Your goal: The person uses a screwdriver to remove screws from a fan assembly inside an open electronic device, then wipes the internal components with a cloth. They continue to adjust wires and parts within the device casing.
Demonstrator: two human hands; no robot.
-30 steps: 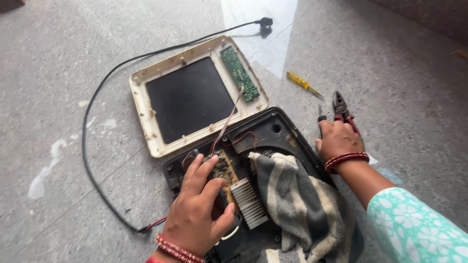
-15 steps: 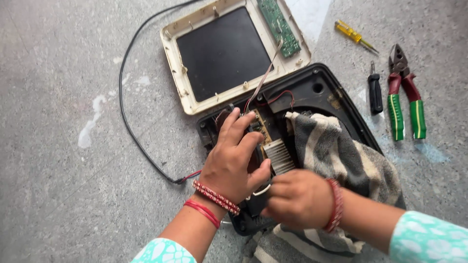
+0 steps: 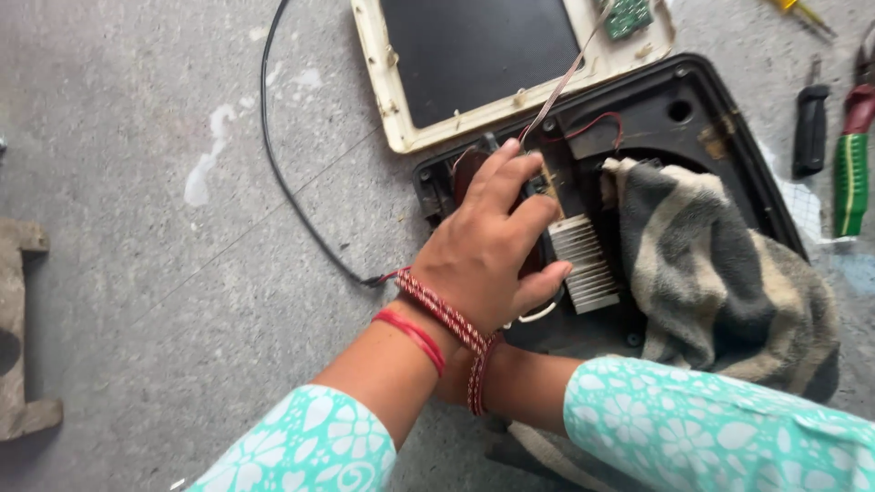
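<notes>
Grey concrete floor (image 3: 164,301) carries everything. Left hand (image 3: 488,246) lies flat, fingers spread, on the circuit board inside the black casing (image 3: 720,118); right hand is hidden beneath it. Just right sit heatsink (image 3: 588,264) and striped cloth (image 3: 720,273).

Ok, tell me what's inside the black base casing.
Inside the black base casing: a finned heat sink, red wire and striped cloth. The left hand covers the circuit board area; the cloth hides the rest.
</notes>
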